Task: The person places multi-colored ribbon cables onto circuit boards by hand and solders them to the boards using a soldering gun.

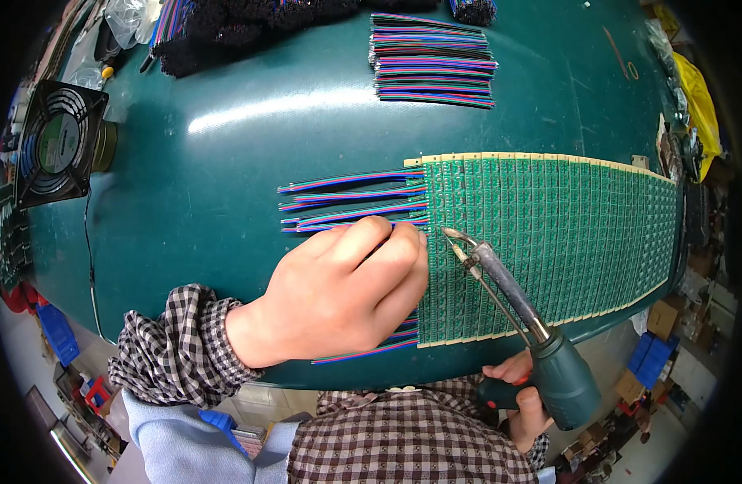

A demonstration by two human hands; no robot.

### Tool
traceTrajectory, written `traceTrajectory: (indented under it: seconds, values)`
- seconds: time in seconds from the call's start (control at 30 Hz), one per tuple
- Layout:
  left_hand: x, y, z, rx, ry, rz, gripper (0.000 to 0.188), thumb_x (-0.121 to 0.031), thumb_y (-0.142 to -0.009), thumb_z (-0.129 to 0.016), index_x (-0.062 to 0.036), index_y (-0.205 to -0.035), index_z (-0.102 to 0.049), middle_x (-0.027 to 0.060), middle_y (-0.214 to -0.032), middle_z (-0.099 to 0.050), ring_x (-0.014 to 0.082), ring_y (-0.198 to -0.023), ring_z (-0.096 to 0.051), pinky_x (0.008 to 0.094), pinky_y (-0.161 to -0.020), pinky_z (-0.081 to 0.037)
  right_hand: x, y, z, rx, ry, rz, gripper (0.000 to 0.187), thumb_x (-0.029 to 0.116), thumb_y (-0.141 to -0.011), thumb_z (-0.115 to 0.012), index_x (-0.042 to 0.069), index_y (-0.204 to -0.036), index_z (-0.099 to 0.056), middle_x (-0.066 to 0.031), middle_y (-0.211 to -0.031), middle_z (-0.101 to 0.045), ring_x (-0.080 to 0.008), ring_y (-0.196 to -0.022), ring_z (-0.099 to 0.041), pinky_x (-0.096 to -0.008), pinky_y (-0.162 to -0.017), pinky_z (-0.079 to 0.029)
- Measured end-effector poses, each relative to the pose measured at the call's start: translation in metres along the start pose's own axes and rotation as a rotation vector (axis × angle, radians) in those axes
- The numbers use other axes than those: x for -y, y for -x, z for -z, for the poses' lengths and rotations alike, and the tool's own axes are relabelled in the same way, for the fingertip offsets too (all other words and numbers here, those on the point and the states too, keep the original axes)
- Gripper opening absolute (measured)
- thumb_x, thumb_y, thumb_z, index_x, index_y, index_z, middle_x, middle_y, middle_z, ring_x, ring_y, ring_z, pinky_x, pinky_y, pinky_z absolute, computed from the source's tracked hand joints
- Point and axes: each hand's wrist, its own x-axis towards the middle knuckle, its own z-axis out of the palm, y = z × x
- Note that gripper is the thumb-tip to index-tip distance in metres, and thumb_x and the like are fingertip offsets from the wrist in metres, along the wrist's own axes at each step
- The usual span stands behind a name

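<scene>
Two bare hands at work over a dark green worktop [193, 194]. Left hand [339, 290]: fingers curled in, knuckles up, at the left edge of a green circuit-board panel [548, 234]; fingertips mostly hidden, so cannot tell whether its grip is pinching a wire. Right hand [526, 421]: grip wrapped round the handle of a green soldering gun [566, 379] (partly behind the tool's body), near the person's checked front.

Soldering gun sits over the panel's near side, long axis slanting from lower right to upper left; bent tip [452, 233] points up-left, just beside the left fingers. Tip looks to be above the panel's left columns; contact cannot be told. A thin tube runs alongside the metal barrel.

Panel lies flat, long axis left to right, its narrow strips running away from the person, pale edges at far and near ends. Multicoloured wires [351, 198] stick out leftward from its left edge, long axes roughly level; more show below the left hand.

Beyond: a stack of loose wires [434, 64], lying sideways, and dark bundles [234, 36] at upper left. Black fan [60, 145] stands at far left, cable trailing down toward the person.
</scene>
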Motion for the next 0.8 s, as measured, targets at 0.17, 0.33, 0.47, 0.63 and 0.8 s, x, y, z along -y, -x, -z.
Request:
traceTrajectory:
  seconds: [0.17, 0.33, 0.47, 0.63, 0.8]
  values:
    - [-0.001, 0.0, 0.0, 0.002, 0.004, 0.0, 0.027, -0.003, -0.064, -0.072, 0.0031, -0.091, -0.071, 0.01, -0.093, -0.063, 0.02, -0.076, -0.063, 0.0273, -0.058, -0.051, 0.006, 0.002, -0.006, -0.025, 0.044, -0.029, 0.063, 0.039, -0.085, -0.072, -0.012, -0.116, -0.052, -0.0194, -0.09, -0.061, -0.029, -0.081, -0.067, -0.0434, -0.073, -0.063]
    - [0.0, -0.003, 0.004, 0.034, 0.044, 0.036, 0.03, -0.006, -0.064, -0.071, 0.0022, -0.093, -0.071, 0.0092, -0.091, -0.063, 0.0198, -0.075, -0.062, 0.0273, -0.059, -0.051, 0.02, -0.004, -0.015, 0.023, 0.069, -0.101, 0.068, 0.042, -0.086, -0.071, -0.013, -0.121, -0.05, -0.0197, -0.092, -0.061, -0.031, -0.087, -0.068, -0.0433, -0.072, -0.063]
    - [0.004, -0.003, 0.004, 0.046, 0.082, 0.053, 0.029, -0.006, -0.065, -0.07, 0.0019, -0.093, -0.071, 0.0089, -0.091, -0.063, 0.0195, -0.074, -0.062, 0.0269, -0.059, -0.051, 0.018, -0.002, -0.013, -0.008, 0.036, -0.09, 0.067, 0.041, -0.085, -0.073, -0.012, -0.119, -0.051, -0.0191, -0.092, -0.061, -0.0304, -0.088, -0.067, -0.0435, -0.073, -0.063]
    - [0.003, -0.001, 0.003, 0.039, 0.076, 0.055, 0.03, -0.006, -0.065, -0.069, 0.0024, -0.094, -0.071, 0.0092, -0.091, -0.064, 0.0195, -0.074, -0.062, 0.0269, -0.06, -0.052, 0.018, -0.002, -0.012, -0.005, 0.037, -0.116, 0.064, 0.039, -0.083, -0.074, -0.012, -0.115, -0.052, -0.0192, -0.092, -0.061, -0.0296, -0.086, -0.067, -0.0436, -0.073, -0.062]
    - [0.002, 0.0, 0.002, 0.027, 0.069, 0.045, 0.031, -0.005, -0.065, -0.069, 0.0031, -0.095, -0.071, 0.0102, -0.092, -0.064, 0.0198, -0.074, -0.062, 0.0273, -0.062, -0.052, 0.011, 0.001, -0.005, 0.041, 0.024, -0.09, 0.056, 0.037, -0.083, -0.073, -0.01, -0.107, -0.054, -0.0186, -0.09, -0.06, -0.0277, -0.081, -0.065, -0.0443, -0.075, -0.06]
